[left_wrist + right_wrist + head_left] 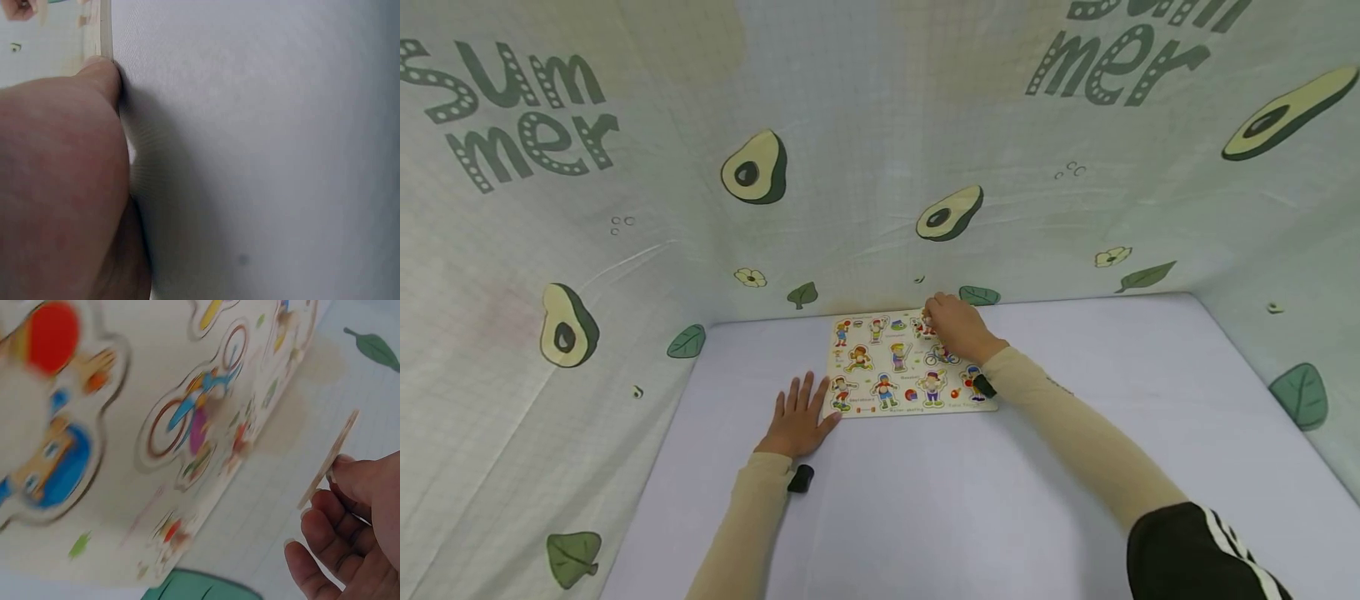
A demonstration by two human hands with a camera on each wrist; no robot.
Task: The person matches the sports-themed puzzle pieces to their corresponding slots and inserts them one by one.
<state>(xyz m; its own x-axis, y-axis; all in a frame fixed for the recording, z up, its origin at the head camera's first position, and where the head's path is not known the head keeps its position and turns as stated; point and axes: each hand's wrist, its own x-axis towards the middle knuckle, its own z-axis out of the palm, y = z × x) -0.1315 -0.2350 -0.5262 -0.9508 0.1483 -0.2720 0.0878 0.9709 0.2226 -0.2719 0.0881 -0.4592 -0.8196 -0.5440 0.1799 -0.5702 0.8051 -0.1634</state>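
Note:
A wooden puzzle board [940, 400] with cartoon sports figures lies on the white tabletop. My left hand [796, 423] rests flat at its left side, fingers spread, and the thumb touches the board's edge [106, 28] in the left wrist view. Over the board's upper right part, my right hand [958, 327] pinches a thin wooden puzzle piece [329, 459] between thumb and fingers. The right wrist view shows this piece edge-on, held clear of the board, so its picture is hidden. Near that hand, a figure on a bicycle [197, 412] sits in the board.
Patterned cloth [850, 150] with avocados and leaves hangs behind the table and at both sides. The white tabletop [910, 517] stretches in front of the board. A small black device [801, 478] sits at my left wrist.

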